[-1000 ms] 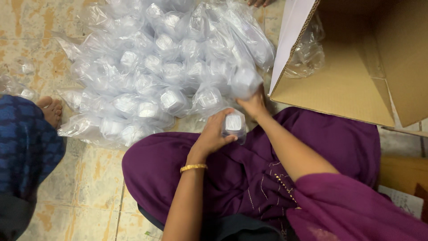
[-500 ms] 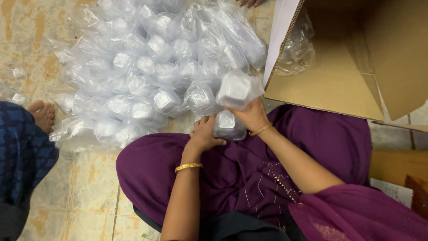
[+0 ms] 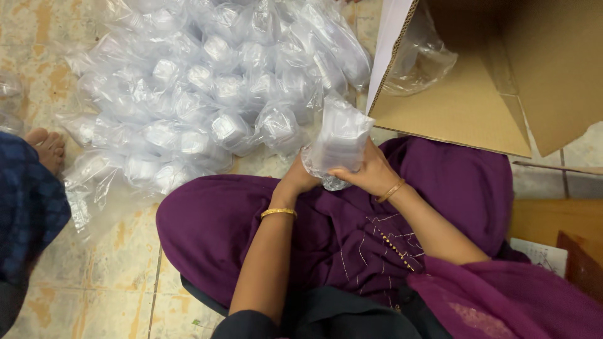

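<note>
I sit on the floor in purple clothes. My right hand (image 3: 367,172) grips a clear plastic packet (image 3: 339,141) that holds a white cup-shaped item, raised over my lap. My left hand (image 3: 298,181) holds the lower end of the same packet from the left. Both wrists wear gold bangles. A large heap of similar clear packets (image 3: 213,94) lies on the tiled floor just beyond my knees.
An open cardboard box (image 3: 477,107) lies on its side at the upper right, with a clear packet (image 3: 418,59) inside near its flap. Another person's bare foot (image 3: 47,147) and blue-clad leg (image 3: 28,213) are at the left edge.
My right hand lifted a packet off the heap and brought it back over my lap. My left hand moved up to hold its lower end.
</note>
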Demonstrator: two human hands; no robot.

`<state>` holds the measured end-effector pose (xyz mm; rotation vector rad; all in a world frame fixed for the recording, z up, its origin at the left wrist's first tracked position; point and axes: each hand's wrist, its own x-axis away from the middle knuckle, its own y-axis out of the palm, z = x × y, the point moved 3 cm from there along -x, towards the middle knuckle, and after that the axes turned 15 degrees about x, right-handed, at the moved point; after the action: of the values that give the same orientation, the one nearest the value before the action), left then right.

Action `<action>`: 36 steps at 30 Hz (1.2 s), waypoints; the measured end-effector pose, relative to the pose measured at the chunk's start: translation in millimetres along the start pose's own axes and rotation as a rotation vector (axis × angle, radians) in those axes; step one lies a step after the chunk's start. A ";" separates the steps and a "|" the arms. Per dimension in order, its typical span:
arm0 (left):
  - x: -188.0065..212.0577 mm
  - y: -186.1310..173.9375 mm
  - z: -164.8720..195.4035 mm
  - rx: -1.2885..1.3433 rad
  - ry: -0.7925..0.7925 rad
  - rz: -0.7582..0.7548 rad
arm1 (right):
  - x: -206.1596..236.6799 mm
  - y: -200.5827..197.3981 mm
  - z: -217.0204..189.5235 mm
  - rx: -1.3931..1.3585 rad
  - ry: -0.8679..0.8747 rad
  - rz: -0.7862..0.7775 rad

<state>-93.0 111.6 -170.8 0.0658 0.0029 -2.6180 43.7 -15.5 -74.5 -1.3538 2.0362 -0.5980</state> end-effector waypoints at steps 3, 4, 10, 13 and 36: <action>3.2 0.2 11.0 -0.250 -0.119 0.037 | 6.4 6.2 7.2 0.031 -0.007 -0.014; 6.5 0.5 11.7 -0.462 -0.202 0.082 | 10.2 7.0 8.2 0.036 -0.020 0.004; 16.4 -5.7 -17.8 -0.509 -0.289 0.162 | 39.4 12.5 19.8 0.113 -0.026 0.031; 10.3 -17.1 -57.2 -0.177 -0.210 0.230 | 58.0 10.6 36.0 0.032 0.083 -0.012; -14.8 175.9 83.7 1.203 -0.698 0.043 | -7.7 -173.0 145.0 -0.520 0.689 0.153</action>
<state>3.8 -34.6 -84.7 -0.4143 -1.7228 -2.0762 260.4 -77.9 -60.9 -1.3622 2.9845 -0.5297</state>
